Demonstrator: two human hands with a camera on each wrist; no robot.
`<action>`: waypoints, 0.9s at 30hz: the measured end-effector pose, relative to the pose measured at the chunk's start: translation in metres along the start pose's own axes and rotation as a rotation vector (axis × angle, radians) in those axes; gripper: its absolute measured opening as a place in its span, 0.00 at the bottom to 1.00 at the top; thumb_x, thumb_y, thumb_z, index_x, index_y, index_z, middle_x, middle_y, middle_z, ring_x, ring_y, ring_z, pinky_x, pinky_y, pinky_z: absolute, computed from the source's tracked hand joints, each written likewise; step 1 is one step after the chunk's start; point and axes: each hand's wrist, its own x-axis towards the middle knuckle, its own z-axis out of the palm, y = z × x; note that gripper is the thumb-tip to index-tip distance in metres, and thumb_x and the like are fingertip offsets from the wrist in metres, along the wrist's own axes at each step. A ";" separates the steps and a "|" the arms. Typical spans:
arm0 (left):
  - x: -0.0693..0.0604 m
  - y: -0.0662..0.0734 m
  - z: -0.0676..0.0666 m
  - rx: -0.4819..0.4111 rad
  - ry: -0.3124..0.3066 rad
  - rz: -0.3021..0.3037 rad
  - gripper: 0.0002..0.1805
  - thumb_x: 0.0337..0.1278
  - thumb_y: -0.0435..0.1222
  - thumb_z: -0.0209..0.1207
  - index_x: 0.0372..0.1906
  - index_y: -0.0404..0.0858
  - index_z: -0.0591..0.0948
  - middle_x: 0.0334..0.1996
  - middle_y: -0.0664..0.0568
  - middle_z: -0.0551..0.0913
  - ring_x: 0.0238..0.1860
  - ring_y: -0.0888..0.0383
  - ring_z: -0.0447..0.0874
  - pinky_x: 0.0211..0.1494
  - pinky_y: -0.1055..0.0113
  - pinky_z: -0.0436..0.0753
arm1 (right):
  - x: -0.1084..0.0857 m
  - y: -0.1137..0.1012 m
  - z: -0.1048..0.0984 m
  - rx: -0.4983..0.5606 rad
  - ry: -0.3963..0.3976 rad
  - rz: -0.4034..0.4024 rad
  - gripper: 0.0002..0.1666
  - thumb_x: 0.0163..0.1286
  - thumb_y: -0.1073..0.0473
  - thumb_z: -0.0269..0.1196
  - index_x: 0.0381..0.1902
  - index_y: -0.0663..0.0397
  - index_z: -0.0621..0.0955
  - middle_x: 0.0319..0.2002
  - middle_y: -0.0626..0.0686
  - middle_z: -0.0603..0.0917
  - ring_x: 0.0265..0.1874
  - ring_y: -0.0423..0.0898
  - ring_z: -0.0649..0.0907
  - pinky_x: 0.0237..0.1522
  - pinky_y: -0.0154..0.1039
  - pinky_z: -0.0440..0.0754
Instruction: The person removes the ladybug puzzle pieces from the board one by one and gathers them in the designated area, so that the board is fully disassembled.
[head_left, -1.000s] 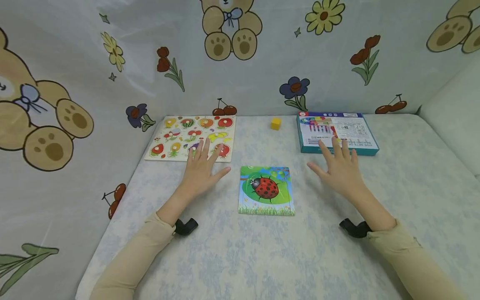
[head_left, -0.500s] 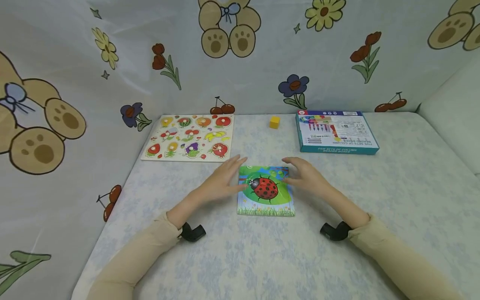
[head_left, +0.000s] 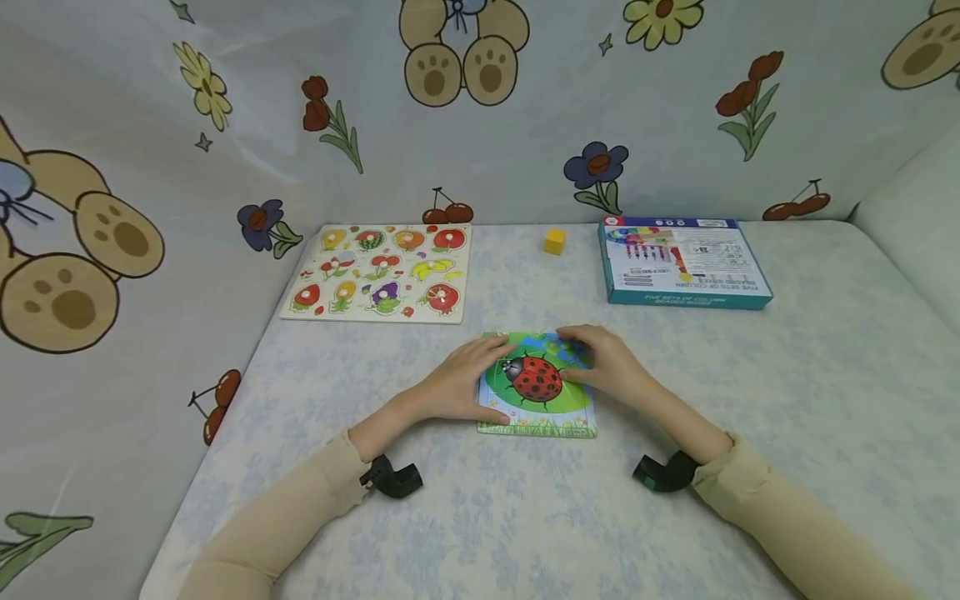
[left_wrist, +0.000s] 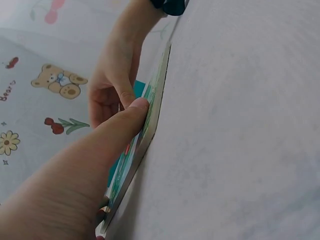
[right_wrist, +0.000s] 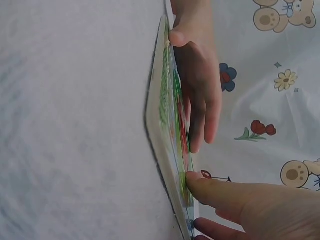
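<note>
A square ladybug jigsaw puzzle (head_left: 534,387) lies flat on the table, its thin pale edge (left_wrist: 147,142) showing in the left wrist view. My left hand (head_left: 459,383) spans the puzzle's left side. Its thumb (right_wrist: 178,37) rests at the near left corner, and its fingers reach over the upper left part. At the upper right, my right hand (head_left: 611,367) touches the puzzle. The right thumb (right_wrist: 202,185) is on the face beside the ladybug, and the fingers bend toward the far edge. No piece is seen lifted out.
A fruit peg puzzle board (head_left: 378,273) lies at the back left. A small yellow cube (head_left: 554,242) stands at the back middle, left of a teal-edged flat box (head_left: 686,262). A printed curtain (head_left: 510,167) borders the table's far and left sides.
Both hands have come inward and down from beside the puzzle onto it. The left thumb has moved to the near left corner. The puzzle has stayed in place.
</note>
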 end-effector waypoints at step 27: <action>0.000 0.001 -0.001 -0.004 -0.024 0.001 0.54 0.41 0.59 0.68 0.74 0.47 0.58 0.76 0.49 0.49 0.77 0.49 0.44 0.77 0.47 0.47 | 0.001 -0.003 -0.005 -0.105 0.037 0.007 0.42 0.51 0.61 0.74 0.62 0.68 0.71 0.44 0.61 0.82 0.43 0.53 0.78 0.47 0.49 0.76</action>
